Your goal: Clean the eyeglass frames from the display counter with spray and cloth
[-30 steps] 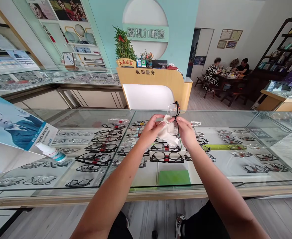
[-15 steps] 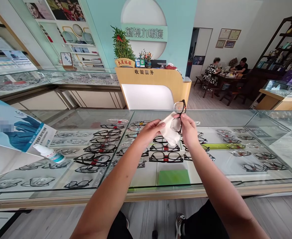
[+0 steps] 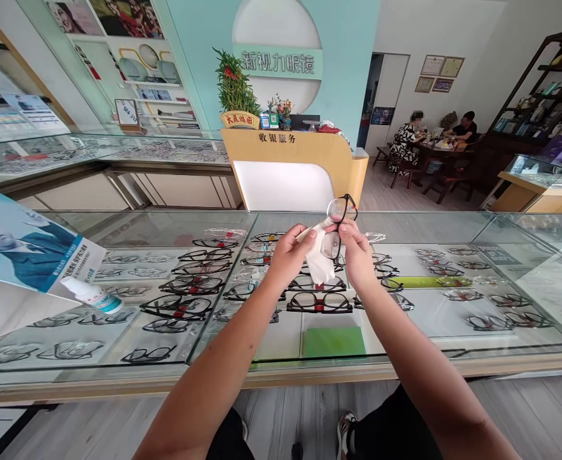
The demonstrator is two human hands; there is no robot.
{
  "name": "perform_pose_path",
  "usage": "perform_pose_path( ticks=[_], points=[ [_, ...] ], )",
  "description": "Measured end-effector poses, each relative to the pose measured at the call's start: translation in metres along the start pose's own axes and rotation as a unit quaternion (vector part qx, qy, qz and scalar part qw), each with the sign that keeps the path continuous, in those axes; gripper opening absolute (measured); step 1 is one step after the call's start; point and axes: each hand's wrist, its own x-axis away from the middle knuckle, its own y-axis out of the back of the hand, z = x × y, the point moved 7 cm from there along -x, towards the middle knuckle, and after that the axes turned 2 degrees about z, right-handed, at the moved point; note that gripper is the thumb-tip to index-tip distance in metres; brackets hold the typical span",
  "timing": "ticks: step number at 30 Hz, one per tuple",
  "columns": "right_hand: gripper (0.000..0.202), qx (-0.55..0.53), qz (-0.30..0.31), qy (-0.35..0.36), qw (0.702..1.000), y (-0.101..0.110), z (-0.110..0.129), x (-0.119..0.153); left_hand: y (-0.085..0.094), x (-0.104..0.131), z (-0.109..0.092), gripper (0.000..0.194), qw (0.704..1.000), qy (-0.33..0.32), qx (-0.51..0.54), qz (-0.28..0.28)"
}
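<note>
Black-framed glasses [image 3: 347, 207] are held upright on their side above the glass counter, one lens over the other. My right hand [image 3: 355, 252] pinches them near the middle of the frame. A whitish cloth [image 3: 321, 260] hangs from my left hand [image 3: 291, 253], whose fingers are closed on it. The cloth touches the glasses beside the lower lens, and part of it lies at the bridge. Fingertips behind the frame are partly hidden.
The glass display counter [image 3: 381, 367] holds rows of glasses. On its left stand a white bottle [image 3: 91, 295] and a blue printed box [image 3: 26, 249]. Beyond are a wooden cashier desk [image 3: 285, 150] and two people seated at a table [image 3: 441, 147].
Both hands have shifted slightly, the right one to the left with the glasses. The glasses have turned, so more of the frame and upper lens shows.
</note>
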Motion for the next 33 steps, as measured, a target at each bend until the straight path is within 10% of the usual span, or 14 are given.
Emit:
perform_pose_path(
  ticks=[19, 24, 33],
  points=[
    [0.051, 0.069, -0.012, 0.011, 0.997, 0.001, 0.017, 0.005, -0.011, 0.002, 0.001, 0.056, 0.996, 0.015, 0.064, 0.055],
    [0.051, 0.045, -0.010, 0.003, 0.999, -0.001, 0.015, 0.004, -0.012, 0.004, -0.015, 0.026, 0.995, -0.077, -0.019, 0.056],
    [0.044, -0.033, 0.007, -0.017, 0.999, -0.005, 0.002, 0.003, -0.012, 0.005, -0.009, 0.042, 0.996, -0.049, 0.017, 0.067]
  ],
)
